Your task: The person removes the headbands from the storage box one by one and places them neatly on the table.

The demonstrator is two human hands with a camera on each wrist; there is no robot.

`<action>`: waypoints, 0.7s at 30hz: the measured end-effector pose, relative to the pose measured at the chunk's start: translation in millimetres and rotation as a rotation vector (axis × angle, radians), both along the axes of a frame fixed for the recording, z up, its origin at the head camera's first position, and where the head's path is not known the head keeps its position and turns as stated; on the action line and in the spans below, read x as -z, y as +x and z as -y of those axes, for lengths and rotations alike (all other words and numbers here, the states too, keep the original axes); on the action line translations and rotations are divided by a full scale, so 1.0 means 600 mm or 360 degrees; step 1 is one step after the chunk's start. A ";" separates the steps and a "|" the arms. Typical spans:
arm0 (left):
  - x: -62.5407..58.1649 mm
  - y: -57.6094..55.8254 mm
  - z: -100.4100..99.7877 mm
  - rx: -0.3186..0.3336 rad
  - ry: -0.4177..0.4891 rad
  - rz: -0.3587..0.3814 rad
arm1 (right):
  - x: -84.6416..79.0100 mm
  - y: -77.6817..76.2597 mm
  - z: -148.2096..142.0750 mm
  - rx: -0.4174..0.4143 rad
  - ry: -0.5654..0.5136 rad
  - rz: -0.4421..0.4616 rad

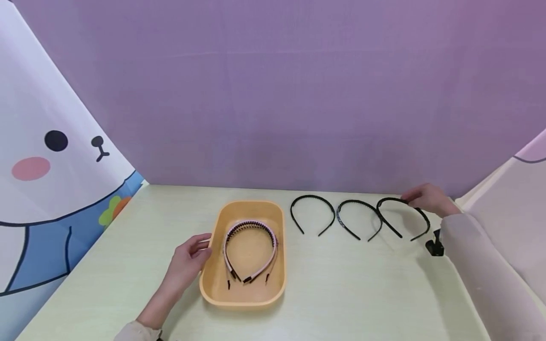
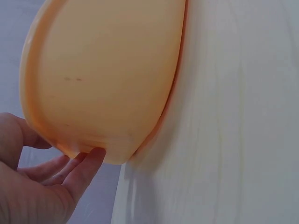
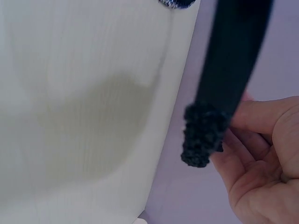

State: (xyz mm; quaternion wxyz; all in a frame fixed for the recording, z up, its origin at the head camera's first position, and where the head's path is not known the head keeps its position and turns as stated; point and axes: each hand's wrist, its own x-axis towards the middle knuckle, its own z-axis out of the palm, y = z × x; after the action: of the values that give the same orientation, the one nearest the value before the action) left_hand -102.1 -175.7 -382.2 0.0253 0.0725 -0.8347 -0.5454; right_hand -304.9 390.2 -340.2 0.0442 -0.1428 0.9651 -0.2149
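My left hand [image 1: 187, 260] is at the left side of a yellow-orange plastic tray [image 1: 242, 303], fingers fairly straight and touching its outer wall, as the left wrist view also shows. Inside the tray lie a pale pink headband [image 1: 271, 246] and darker ones nested together, ends toward me. At the far right, my right hand [image 1: 428, 199] pinches a black headband [image 1: 422, 215] by its top curve. Close up, the right wrist view shows a dark band with a bumpy, textured part [image 3: 205, 135] beside the fingers. Its left side overlaps the neighbouring headband [image 1: 358, 202] in the head view.
Another black headband [image 1: 313, 196] lies on the pale table [image 1: 341, 293], right of the tray. A small black object [image 1: 435, 246] shows by the right sleeve. A purple cloth backdrop [image 1: 273, 94] rises behind the table, with a cartoon-printed cloth [image 1: 64, 199] at left.
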 end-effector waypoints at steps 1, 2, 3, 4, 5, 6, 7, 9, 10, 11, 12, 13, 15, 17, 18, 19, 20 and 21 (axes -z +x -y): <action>0.000 0.000 0.000 -0.0001 0.0002 0.0002 | 0.000 -0.001 -0.002 0.0008 0.0002 0.0008; 0.001 -0.001 0.000 -0.0003 0.0001 0.0004 | 0.001 -0.001 -0.004 0.0018 0.0005 0.0012; 0.001 -0.001 0.001 -0.0006 0.0004 0.0004 | 0.002 -0.002 -0.005 0.0030 0.0004 0.0018; 0.000 -0.001 0.001 -0.0012 0.0009 0.0009 | 0.003 -0.003 -0.007 0.0033 -0.0004 0.0024; 0.000 -0.001 0.000 -0.0018 0.0011 0.0013 | 0.004 -0.004 -0.008 0.0038 -0.0003 0.0029; 0.000 -0.002 0.000 -0.0023 0.0013 0.0020 | 0.005 -0.005 -0.010 0.0044 0.0001 0.0030; -0.001 -0.002 0.000 -0.0023 0.0014 0.0020 | 0.006 -0.004 -0.012 0.0051 -0.0006 0.0039; -0.001 -0.002 -0.001 -0.0020 0.0020 0.0020 | 0.007 -0.004 -0.016 0.0060 -0.0017 0.0061; -0.002 -0.002 -0.001 -0.0018 0.0024 0.0021 | 0.008 -0.004 -0.018 0.0062 -0.0020 0.0073; -0.002 -0.001 -0.002 -0.0014 0.0025 0.0018 | 0.009 -0.004 -0.020 0.0069 -0.0023 0.0084; -0.002 -0.001 -0.002 -0.0007 0.0027 0.0014 | 0.010 -0.005 -0.023 0.0076 -0.0024 0.0093; -0.003 0.000 -0.002 -0.0005 0.0029 0.0010 | 0.010 -0.005 -0.025 0.0082 -0.0028 0.0102; -0.004 0.001 -0.001 -0.0007 0.0030 0.0005 | 0.012 -0.008 -0.028 0.0107 -0.0026 0.0107; -0.004 0.001 0.000 -0.0014 0.0029 0.0000 | 0.014 -0.010 -0.030 0.0121 -0.0021 0.0097; -0.004 0.001 0.001 -0.0017 0.0031 -0.0002 | 0.015 -0.011 -0.031 0.0125 -0.0012 0.0087; -0.004 0.001 0.001 -0.0022 0.0034 -0.0003 | 0.015 -0.011 -0.032 0.0131 -0.0003 0.0079; -0.004 0.001 0.001 -0.0023 0.0033 -0.0004 | 0.016 -0.011 -0.034 0.0134 0.0005 0.0073; -0.004 0.001 0.001 -0.0022 0.0035 -0.0004 | 0.017 -0.011 -0.035 0.0135 0.0013 0.0066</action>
State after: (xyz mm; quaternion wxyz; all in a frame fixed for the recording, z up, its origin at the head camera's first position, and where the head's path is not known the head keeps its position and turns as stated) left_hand -101.7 -176.6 -379.8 0.0294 0.0779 -0.8281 -0.5544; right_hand -311.4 411.2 -350.4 0.0555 -0.0972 0.9701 -0.2154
